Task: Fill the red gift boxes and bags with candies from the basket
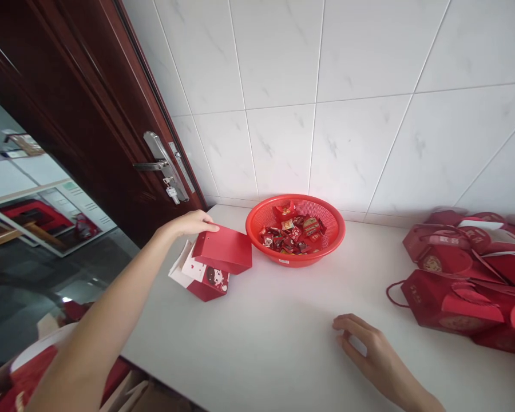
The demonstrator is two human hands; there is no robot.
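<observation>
At the left of the table, my left hand (191,223) grips the upper left edge of a plain red gift box (223,249), thumb on its top; most of the fingers are hidden. That box is tilted and overlaps a white and red box (203,280) with a cartoon figure printed on it. Just right of them stands a red plastic basket (296,260) with small wrapped sweets (292,232) in it. My right hand (364,349) is over the table's front right part, fingers loosely bent, with a gap between thumb and forefinger and nothing held.
Several red gift boxes with cord handles (450,303) are crowded together at the right. A white tiled wall (347,131) runs behind the table (274,337). On the left is a dark wooden door (90,109) with a metal handle and keys. Below the front left edge are more red items.
</observation>
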